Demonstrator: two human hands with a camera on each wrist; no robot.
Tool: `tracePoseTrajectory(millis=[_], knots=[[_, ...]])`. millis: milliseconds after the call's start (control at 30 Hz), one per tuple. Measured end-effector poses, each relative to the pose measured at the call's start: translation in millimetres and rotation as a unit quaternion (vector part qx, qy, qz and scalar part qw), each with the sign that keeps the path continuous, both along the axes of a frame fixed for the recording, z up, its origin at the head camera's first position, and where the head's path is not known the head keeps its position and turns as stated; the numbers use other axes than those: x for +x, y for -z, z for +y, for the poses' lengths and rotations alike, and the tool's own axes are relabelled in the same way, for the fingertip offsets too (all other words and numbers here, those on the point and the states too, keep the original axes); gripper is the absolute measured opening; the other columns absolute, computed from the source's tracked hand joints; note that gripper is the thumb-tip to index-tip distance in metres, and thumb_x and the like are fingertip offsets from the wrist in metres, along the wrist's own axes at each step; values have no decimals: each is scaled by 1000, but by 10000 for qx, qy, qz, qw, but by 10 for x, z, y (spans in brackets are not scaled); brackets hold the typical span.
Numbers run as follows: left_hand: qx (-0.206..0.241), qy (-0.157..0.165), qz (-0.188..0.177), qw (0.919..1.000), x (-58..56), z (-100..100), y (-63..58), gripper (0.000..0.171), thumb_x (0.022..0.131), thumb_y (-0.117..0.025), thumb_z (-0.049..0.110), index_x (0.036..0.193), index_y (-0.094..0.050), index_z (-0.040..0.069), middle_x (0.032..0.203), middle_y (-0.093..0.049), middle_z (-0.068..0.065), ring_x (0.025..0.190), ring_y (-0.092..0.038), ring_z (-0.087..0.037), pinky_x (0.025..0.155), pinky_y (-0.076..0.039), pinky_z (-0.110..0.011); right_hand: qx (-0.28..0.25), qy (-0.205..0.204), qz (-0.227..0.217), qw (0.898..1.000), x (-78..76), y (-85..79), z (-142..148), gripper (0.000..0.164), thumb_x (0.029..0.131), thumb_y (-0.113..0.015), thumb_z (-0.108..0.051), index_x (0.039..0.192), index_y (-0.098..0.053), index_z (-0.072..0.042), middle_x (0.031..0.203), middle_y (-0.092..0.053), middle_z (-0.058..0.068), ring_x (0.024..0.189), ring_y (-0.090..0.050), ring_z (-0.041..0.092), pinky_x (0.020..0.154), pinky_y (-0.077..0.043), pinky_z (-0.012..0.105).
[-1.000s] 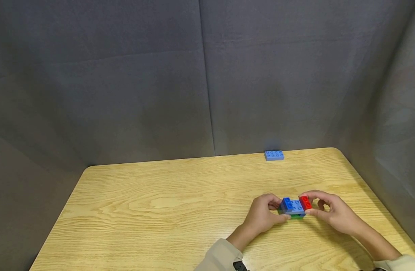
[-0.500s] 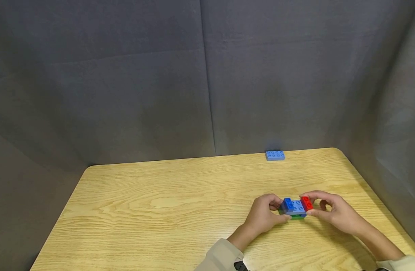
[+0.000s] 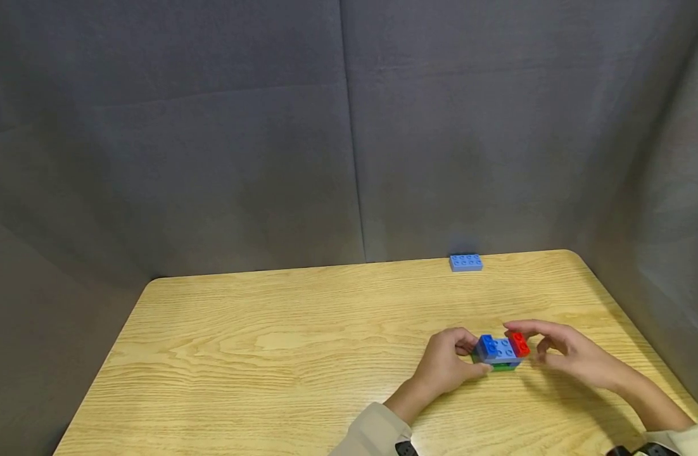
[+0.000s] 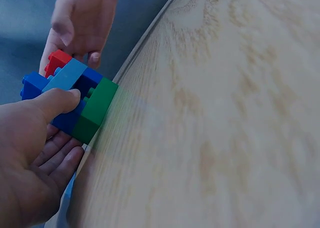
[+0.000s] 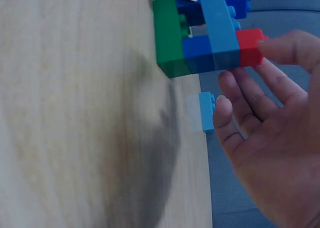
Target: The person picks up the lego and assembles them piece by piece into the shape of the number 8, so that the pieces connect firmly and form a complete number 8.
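Observation:
A stack of toy building bricks (image 3: pixel 504 351) stands on the table's right part. At its base is a green brick (image 4: pixel 96 111). Dark blue bricks (image 5: pixel 198 54) sit on it with a gap between them, bridged by a light blue brick (image 5: pixel 220 30). On top are a small dark blue brick (image 3: pixel 488 346) at the left and a small red brick (image 3: pixel 519 344) at the right. My left hand (image 3: pixel 447 362) grips the stack's left end between thumb and fingers. My right hand (image 3: pixel 577 354) is by the red brick, fingers spread loosely, thumb off its front.
A separate light blue brick (image 3: pixel 466 263) lies at the table's back edge, beyond the stack. Grey cloth panels (image 3: pixel 241 158) rise behind the wooden table (image 3: pixel 241 354) and at both sides.
My right hand has let go of the red brick, its thumb drawing away to the right. The red brick stays on top of the stack. My left hand keeps its grip.

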State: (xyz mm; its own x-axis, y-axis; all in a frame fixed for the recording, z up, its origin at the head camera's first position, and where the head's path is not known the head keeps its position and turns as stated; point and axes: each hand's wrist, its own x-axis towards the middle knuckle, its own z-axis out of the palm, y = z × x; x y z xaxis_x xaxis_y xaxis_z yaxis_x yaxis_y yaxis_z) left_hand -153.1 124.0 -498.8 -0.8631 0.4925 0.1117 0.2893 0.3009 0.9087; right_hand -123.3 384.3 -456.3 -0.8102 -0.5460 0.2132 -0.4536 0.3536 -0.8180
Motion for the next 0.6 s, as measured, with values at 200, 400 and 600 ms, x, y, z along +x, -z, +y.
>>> tracePoseTrajectory(millis=[200,400,600], knots=[[-27,-50,-88,9999,9,6,4,31,77,-91,13,100,-72,9,95,-66,11,85,-60,4,79,-53,-13,-140,173,366,9991,-121,-63,75,48,92,-48,22,137,-56,7,131,-65,-4,110,-57,7,72,-53,26],[-34,-69,-131,9999,16,9,0,31,77,-91,13,100,-72,9,94,-65,12,85,-59,4,80,-53,-13,135,803,627,9947,-298,-138,130,36,96,-55,14,130,-61,6,128,-66,-10,109,-59,3,83,-52,15],[33,-53,-152,9999,11,3,-10,30,77,-91,12,101,-72,8,95,-66,12,86,-60,4,79,-53,-13,408,1141,790,9895,-517,-175,165,34,97,-61,6,132,-62,4,128,-64,-13,110,-59,0,84,-51,13]])
